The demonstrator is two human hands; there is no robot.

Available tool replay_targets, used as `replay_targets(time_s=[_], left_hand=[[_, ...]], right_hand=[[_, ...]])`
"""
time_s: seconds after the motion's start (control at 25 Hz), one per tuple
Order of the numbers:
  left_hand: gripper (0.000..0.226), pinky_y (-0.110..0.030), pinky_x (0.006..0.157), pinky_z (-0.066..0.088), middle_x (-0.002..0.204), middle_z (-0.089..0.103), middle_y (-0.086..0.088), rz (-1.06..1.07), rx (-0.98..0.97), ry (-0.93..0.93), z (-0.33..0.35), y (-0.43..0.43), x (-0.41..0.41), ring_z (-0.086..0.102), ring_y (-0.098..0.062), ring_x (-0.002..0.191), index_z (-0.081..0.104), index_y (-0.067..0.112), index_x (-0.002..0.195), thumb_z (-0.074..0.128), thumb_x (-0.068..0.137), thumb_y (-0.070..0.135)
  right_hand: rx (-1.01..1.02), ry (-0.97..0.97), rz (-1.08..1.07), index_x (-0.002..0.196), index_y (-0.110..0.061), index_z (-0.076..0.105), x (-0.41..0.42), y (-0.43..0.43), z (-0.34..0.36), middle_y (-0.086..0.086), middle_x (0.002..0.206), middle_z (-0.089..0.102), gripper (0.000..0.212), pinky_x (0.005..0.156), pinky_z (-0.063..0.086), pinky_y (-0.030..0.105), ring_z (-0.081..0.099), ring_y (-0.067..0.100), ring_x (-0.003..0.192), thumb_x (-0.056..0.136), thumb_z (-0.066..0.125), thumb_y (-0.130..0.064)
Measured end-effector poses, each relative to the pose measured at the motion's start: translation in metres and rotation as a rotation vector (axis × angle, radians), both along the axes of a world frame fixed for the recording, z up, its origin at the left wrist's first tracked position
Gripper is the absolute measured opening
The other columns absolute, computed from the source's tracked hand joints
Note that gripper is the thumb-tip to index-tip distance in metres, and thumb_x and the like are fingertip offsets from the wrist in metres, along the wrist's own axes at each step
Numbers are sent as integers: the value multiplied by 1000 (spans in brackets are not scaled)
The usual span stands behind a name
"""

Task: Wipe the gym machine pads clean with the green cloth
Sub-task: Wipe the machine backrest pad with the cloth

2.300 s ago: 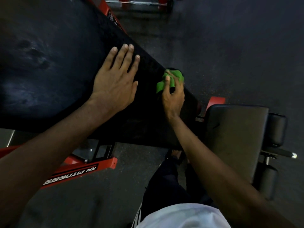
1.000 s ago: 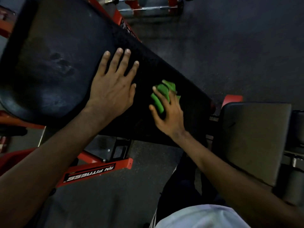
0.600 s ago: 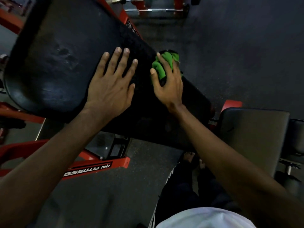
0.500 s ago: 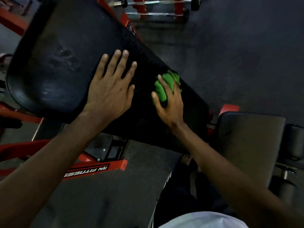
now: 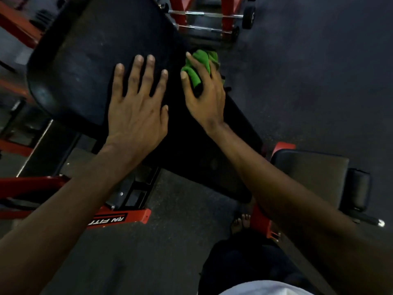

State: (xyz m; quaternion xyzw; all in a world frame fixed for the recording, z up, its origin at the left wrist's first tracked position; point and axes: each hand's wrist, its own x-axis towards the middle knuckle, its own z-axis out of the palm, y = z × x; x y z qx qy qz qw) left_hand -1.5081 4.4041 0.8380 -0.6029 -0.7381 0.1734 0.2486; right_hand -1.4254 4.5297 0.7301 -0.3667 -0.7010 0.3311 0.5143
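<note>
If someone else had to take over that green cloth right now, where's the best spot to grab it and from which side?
Probably the bunched far end of the green cloth, approached from the pad's far edge. That part pokes out past the fingers of the right hand; the rest is pinned under its palm.

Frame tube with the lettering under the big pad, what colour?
Red, with a black label strip carrying white letters; the frame tube shows in the head view.
</note>
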Motion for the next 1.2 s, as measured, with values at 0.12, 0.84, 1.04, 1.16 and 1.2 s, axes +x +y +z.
replay_targets(time_s=[0.12, 0.84, 1.04, 1.16, 1.2], left_hand=[[67, -53, 121, -5, 165, 6, -20, -33, 20, 8, -1, -4, -7, 0, -34, 153, 16, 11, 158, 34, 101, 40], [65, -56, 121, 0, 165, 5, -23, -62, 61, 85, -10, -2, -9, 0, -38, 153, 10, 7, 158, 18, 103, 41], [62, -54, 122, 0, 165, 7, -21, -43, 71, 63, -8, -1, -7, 2, -36, 153, 13, 9, 158, 22, 105, 39], [59, -53, 122, 1, 165, 9, -20, -30, 71, 64, -7, -1, -5, 4, -35, 154, 16, 10, 158, 22, 105, 37], [58, -53, 122, 2, 165, 10, -19, -22, 73, 59, -6, -1, -4, 5, -34, 154, 17, 11, 158, 22, 106, 35]], right_hand=[[-43, -33, 13, 144, -18, 54, 13, -25, -24, 2, 149, 49, 46, 113, 40, 44, 42, 19, 142, 101, 58, -34], [-172, -129, 72, 145, -19, 53, 53, -77, -79, -1, 152, 46, 43, 117, 34, 29, 38, 9, 144, 103, 55, -30], [-151, -45, 73, 142, -19, 56, 33, -68, -43, 3, 152, 47, 39, 118, 31, 23, 35, 9, 145, 105, 50, -29], [14, -10, 113, 141, -13, 56, 13, -56, -15, 11, 148, 50, 40, 118, 35, 37, 42, 21, 143, 104, 52, -28], [37, -30, 141, 142, -13, 54, 14, -55, -17, 12, 149, 49, 42, 119, 33, 39, 40, 23, 144, 103, 52, -30]])
